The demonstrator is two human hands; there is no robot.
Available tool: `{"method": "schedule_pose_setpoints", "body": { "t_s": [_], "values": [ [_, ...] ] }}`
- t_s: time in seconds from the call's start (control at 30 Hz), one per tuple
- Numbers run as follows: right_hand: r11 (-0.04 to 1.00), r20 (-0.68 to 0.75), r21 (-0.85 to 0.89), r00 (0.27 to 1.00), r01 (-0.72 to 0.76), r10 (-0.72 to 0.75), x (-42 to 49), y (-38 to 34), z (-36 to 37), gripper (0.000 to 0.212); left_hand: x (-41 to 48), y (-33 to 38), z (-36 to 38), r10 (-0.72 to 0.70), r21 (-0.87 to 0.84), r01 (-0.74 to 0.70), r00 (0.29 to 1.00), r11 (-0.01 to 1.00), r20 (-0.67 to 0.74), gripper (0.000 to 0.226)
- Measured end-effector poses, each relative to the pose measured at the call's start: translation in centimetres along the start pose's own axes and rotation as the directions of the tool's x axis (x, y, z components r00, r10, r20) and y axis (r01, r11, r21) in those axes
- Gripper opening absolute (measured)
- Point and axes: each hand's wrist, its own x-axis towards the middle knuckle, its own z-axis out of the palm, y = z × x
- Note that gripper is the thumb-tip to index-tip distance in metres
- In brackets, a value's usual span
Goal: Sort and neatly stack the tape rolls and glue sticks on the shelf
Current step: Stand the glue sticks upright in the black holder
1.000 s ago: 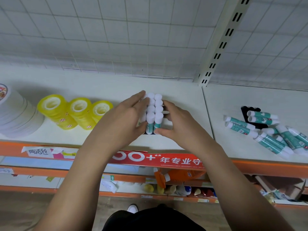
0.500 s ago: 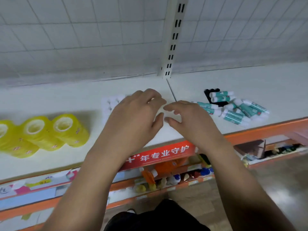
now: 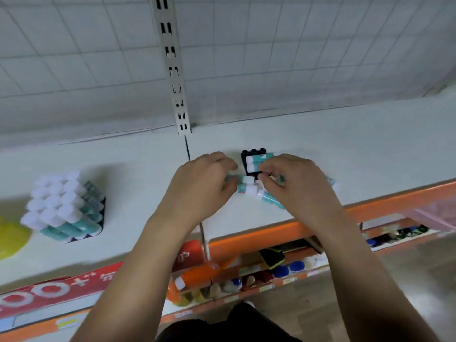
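Leftmost, at 9 o'clock on the frame edge, part of a yellow tape roll (image 3: 9, 236) lies on the white shelf (image 3: 138, 183). Just at its 3 o'clock, a stacked block of glue sticks (image 3: 65, 208) sits in a dark holder (image 3: 103, 206), white caps facing 11 o'clock, teal bodies below them. A slotted upright (image 3: 172, 65) rises at 12 o'clock from the back of the shelf. Left hand (image 3: 199, 183): fingers curled down on the teal ends of the loose glue sticks (image 3: 248, 185). These lie on the shelf between the two hands, well apart from the block. A black tray (image 3: 254, 152) sits at 12 o'clock of that cluster, with two sticks lying in it. Right hand (image 3: 296, 186): thumb and fingers pinch sticks of the same cluster; blur hides how many. An orange shelf lip (image 3: 394, 201) runs off toward 3 o'clock.
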Motion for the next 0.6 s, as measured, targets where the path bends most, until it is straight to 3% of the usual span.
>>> {"method": "schedule_pose_setpoints", "body": {
  "t_s": [0.2,0.6],
  "values": [
    [0.997,0.053,0.042,0.996,0.067,-0.069,2.8,3.6,-1.2,0.015,2.0,1.8,1.5,-0.122,0.015,0.122,0.992,0.992,-0.009,0.029],
    [0.991,0.221,0.023,0.966,0.132,-0.134,5.1,4.2,1.0,0.041,3.6,1.0,1.7,-0.145,0.021,0.145,0.989,0.989,-0.013,0.028]
  ]
}}
